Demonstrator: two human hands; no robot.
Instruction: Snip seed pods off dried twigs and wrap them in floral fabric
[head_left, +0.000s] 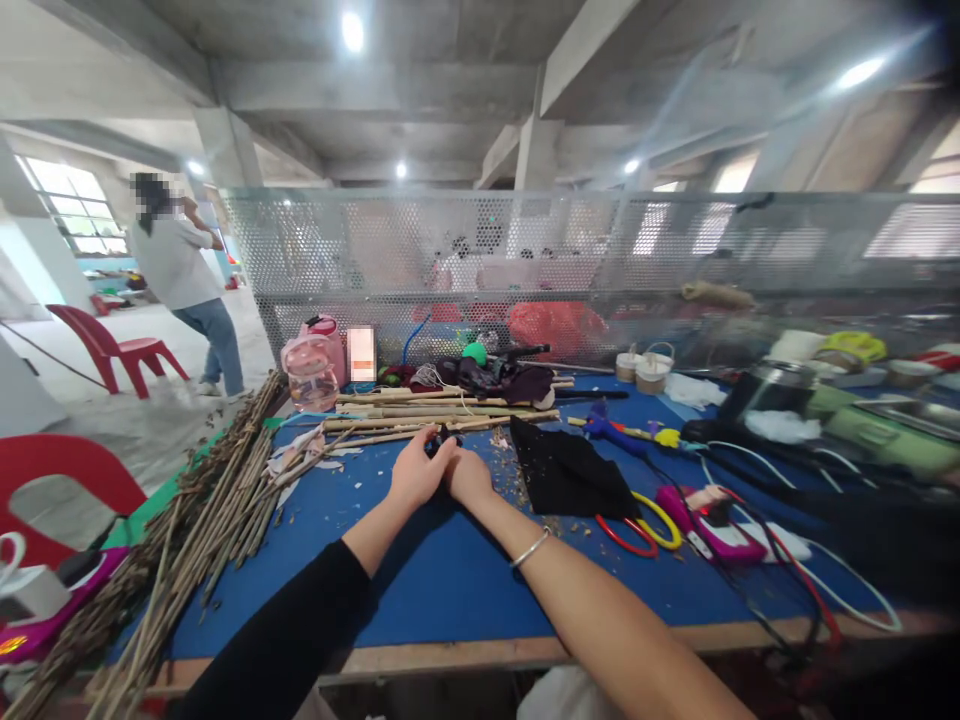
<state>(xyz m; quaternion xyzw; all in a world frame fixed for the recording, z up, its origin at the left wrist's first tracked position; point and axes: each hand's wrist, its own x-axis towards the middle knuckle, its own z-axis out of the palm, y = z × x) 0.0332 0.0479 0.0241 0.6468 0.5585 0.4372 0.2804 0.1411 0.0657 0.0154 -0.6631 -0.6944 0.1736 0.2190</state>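
Observation:
My left hand (416, 470) and my right hand (468, 476) meet over the middle of the blue table top. Fingers of both are curled together around a small dark object (442, 437), mostly hidden, whose kind I cannot make out. A black sleeve covers my left forearm; on my right wrist is a silver bangle (531, 549). Just beyond my hands lie several thin cut sticks (442, 411). To the right are a black cloth (566, 468) and a tool with red and yellow loop handles (660, 518), its front end under the cloth.
A big bundle of dry stems (217, 500) runs along the left edge. Purple-and-white power strips (724, 535) and loose cables lie at right. At the back stand a pink clear bottle (312, 375), a phone (361, 357) and a perforated metal screen (420, 240). A person (184, 270) stands left.

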